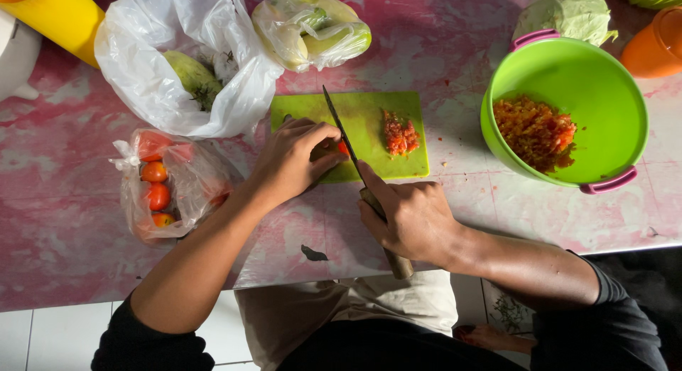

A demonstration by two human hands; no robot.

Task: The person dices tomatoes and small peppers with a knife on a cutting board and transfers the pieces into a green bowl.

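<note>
Left of green board (369,126), clear tomato bag (170,183); right hand (408,218) clamped on knife (348,147).

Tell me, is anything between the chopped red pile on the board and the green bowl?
Nothing visible. The chopped pile lies near the right edge of the cutting board, and only bare table with a few small scraps separates it from the green bowl.

A table covered in mottled pink-and-white cloth (85,222) fills the frame under soft daylight; pale floor tiles (42,339) show below its front edge.
</note>
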